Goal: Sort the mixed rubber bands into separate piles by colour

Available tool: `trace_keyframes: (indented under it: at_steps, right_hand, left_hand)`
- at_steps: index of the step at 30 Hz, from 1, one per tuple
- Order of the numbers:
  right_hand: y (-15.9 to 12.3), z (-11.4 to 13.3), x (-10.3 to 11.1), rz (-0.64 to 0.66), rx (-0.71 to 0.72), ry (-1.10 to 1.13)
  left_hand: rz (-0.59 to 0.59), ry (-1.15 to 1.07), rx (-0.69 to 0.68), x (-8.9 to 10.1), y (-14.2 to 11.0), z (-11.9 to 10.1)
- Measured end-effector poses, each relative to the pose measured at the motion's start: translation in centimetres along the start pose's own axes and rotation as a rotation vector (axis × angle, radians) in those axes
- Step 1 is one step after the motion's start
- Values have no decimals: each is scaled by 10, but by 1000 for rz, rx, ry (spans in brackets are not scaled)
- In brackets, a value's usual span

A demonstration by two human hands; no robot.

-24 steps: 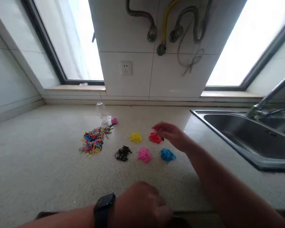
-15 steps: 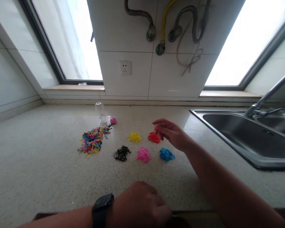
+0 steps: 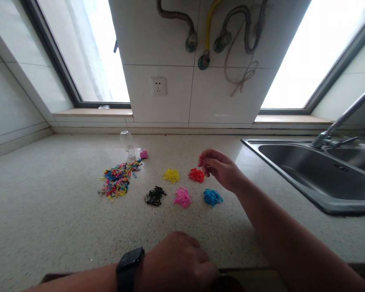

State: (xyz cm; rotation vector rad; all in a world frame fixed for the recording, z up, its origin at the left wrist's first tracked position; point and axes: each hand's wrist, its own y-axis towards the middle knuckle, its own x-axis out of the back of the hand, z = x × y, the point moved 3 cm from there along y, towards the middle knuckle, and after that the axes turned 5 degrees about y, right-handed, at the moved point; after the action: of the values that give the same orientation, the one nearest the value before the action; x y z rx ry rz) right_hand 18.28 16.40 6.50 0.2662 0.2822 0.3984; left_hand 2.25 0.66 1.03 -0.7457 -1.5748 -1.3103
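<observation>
My right hand (image 3: 220, 168) hovers just right of and above a pile of red rubber bands (image 3: 196, 175). Its fingers are curled in a pinch, and a thin red bit, seemingly one small rubber band, shows at the fingertips. Resting at the counter's front edge, my left hand (image 3: 178, 261) is closed in a fist, its palm hidden; nothing shows in it. Nearby lie small piles of yellow bands (image 3: 171, 175), black bands (image 3: 155, 196), pink bands (image 3: 182, 197) and blue bands (image 3: 212, 197). A larger mixed-colour pile (image 3: 117, 178) sits to the left.
Behind the mixed pile stands a clear bottle (image 3: 127, 144) beside a pink cap (image 3: 144, 154). At right, a steel sink (image 3: 295, 172) with a faucet (image 3: 337, 123) is set into the speckled counter (image 3: 79, 227). Hoses and a socket (image 3: 159, 86) are on the wall.
My right hand has shifted slightly right, and its fingers have drawn back from above the red pile. My left hand stays in place. The whole view has moved a little.
</observation>
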Motion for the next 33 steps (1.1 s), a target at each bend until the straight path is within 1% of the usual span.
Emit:
trace_keyframes:
  at_steps: [5,13,19,22,25,28,30,33]
  right_hand:
    - [-1,1,-2,7,-29,-6]
    - [-3,4,-3,14,-59,-32]
    - [-4,4,-4,58,-81,-60]
    - [-4,0,-3,110,-113,-97]
    - [-4,-6,-4,180,-128,-211]
    - [-6,-12,-8,281,-127,-389]
    - [-8,-14,-13,356,-111,-505]
    - [-12,-13,-22,448,-61,-689]
  left_hand:
    - [-4,14,-10,0,0,0]
    - [31,10,-4,0,1,0]
    - [13,11,-9,-2,-1,0]
    - [34,33,-24,-1,0,-1]
    - [42,47,-51,0,0,-2]
    - [1,88,-69,1,1,-2]
    - [-24,119,-81,2,0,-3]
    - [-31,134,-89,2,0,-4]
